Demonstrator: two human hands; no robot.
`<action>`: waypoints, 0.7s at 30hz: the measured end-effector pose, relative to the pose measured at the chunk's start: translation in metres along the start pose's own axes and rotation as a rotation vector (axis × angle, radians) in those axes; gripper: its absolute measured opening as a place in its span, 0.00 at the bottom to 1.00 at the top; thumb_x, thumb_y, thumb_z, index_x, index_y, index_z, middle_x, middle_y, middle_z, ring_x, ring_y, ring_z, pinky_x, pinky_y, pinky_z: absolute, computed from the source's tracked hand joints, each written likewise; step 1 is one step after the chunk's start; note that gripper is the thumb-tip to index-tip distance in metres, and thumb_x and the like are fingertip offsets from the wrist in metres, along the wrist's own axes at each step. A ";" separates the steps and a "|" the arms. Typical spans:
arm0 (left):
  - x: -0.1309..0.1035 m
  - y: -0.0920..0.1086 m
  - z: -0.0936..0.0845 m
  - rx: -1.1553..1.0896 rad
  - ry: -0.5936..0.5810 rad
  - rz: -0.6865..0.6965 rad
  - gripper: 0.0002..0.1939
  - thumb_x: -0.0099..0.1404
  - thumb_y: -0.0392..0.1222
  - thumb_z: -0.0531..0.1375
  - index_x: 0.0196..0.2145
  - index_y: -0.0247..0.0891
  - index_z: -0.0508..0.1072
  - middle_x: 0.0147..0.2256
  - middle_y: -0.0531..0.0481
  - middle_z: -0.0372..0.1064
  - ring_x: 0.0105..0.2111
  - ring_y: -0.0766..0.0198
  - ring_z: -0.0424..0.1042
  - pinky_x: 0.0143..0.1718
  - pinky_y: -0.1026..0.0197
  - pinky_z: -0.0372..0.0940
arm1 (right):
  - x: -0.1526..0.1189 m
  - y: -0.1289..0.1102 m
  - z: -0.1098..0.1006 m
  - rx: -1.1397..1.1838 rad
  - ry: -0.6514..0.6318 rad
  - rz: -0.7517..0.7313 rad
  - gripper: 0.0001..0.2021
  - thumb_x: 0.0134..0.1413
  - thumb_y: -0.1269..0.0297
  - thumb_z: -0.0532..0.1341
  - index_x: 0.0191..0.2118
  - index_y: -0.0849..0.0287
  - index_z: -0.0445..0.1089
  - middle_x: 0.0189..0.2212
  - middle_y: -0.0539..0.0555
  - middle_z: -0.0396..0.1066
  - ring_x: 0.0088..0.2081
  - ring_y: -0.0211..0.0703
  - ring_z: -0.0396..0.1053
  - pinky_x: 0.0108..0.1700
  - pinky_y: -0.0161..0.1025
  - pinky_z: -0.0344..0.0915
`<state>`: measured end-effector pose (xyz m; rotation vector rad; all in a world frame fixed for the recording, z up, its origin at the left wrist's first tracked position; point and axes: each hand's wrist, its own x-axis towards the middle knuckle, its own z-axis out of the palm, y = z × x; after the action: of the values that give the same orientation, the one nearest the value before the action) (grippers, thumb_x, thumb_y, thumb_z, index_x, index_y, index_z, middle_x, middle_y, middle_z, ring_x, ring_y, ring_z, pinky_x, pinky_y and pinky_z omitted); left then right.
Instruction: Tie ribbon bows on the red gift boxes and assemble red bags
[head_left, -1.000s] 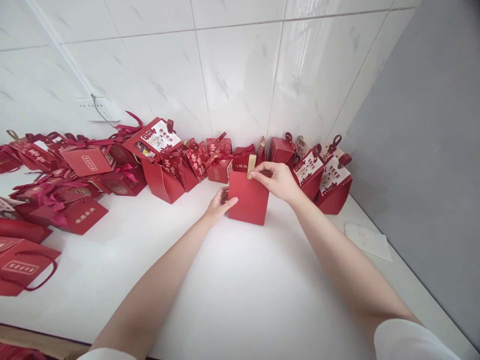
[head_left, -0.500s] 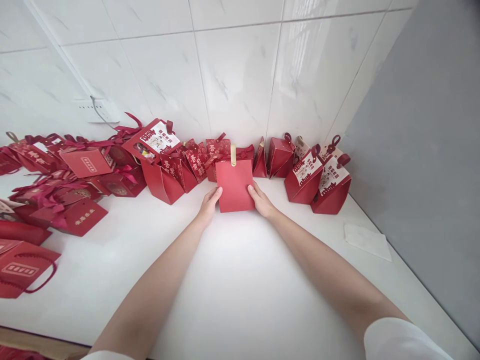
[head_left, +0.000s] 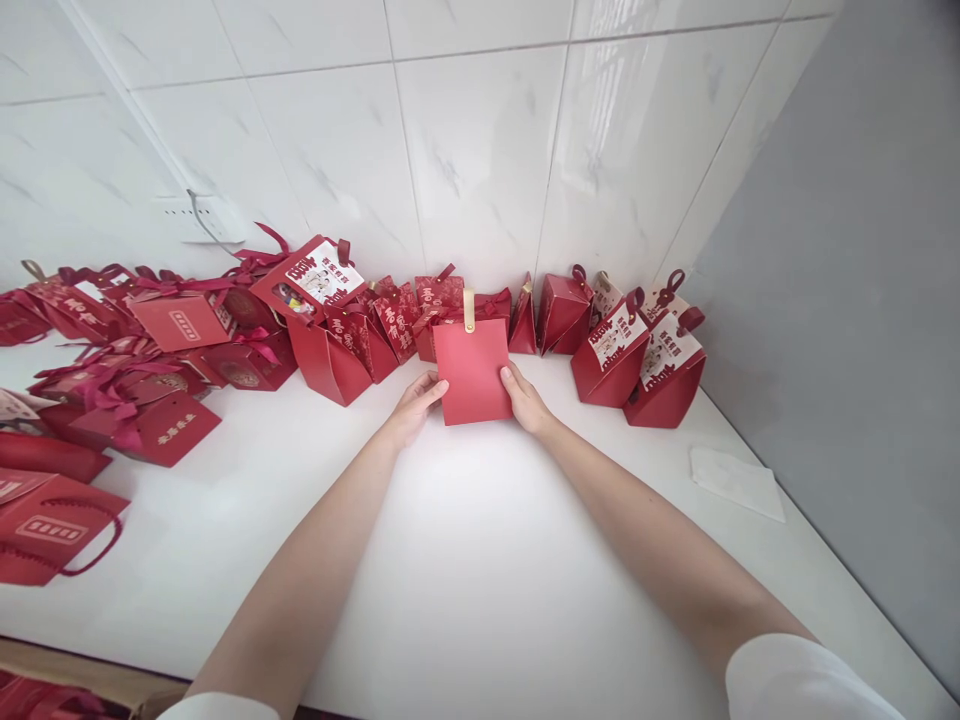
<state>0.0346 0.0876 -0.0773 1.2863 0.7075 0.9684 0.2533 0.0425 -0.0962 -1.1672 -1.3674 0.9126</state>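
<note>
A plain red gift box (head_left: 475, 375) with a beige strap and gold stud at its top stands upright on the white table, between my two hands. My left hand (head_left: 417, 408) is at its left edge, thumb against the front and fingers curled beside it. At the right edge, my right hand (head_left: 528, 400) grips with the thumb on the side and the other fingers hidden behind. Right behind this box, a red patterned box (head_left: 440, 292) and a ribboned one are partly covered.
Red boxes with white printed labels (head_left: 665, 372) stand at the right near the grey panel (head_left: 840, 300). Several ribboned red boxes (head_left: 176, 425) crowd the left, and a labelled one (head_left: 319, 280) rests on others. A white sheet (head_left: 737, 484) lies at the right edge.
My left hand's grip has loosened slightly, with its fingers showing more beside the box. The box and right hand keep nearly the same place; the view has shifted a little.
</note>
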 end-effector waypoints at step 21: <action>-0.002 0.004 0.006 -0.010 -0.050 -0.019 0.26 0.61 0.56 0.64 0.52 0.38 0.74 0.52 0.43 0.73 0.54 0.48 0.69 0.57 0.50 0.60 | 0.000 0.002 0.001 0.010 0.004 0.013 0.33 0.60 0.36 0.50 0.64 0.49 0.59 0.60 0.52 0.66 0.61 0.49 0.63 0.64 0.49 0.57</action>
<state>0.0379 0.0829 -0.0725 1.2883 0.6742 0.9206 0.2530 0.0431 -0.0981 -1.1715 -1.3522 0.9247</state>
